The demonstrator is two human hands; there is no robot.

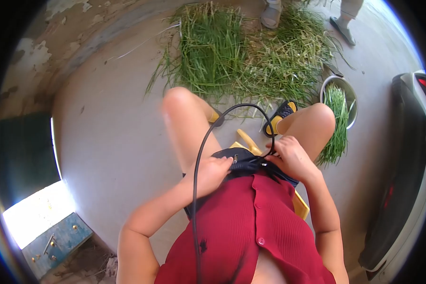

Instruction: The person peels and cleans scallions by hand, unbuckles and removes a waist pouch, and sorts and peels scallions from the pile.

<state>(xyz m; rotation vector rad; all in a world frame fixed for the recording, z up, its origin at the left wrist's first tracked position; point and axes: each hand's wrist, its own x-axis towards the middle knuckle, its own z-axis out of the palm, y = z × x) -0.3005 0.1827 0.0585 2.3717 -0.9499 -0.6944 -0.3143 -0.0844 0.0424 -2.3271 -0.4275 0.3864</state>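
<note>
My left hand [212,174] is at my waist, its fingers curled closed on the dark blue cloth [244,165] of my shorts or a waist pouch. A small metal piece shows beside its fingertips. Across from it, my right hand [292,154] is closed at the other side of the waist, thumb and fingers around the lower end of a black cable [232,108]. The cable arches up between my knees and runs down over my red buttoned top [227,222]. What lies under the right fingertips is partly hidden.
Long green chive-like stalks [210,52] lie in a wide heap ahead. A bucket [352,97] at the right holds a bundle of them. Another person's feet [270,14] are beyond the heap. A vehicle [402,175] stands at the far right. Under me is a yellow seat [300,206].
</note>
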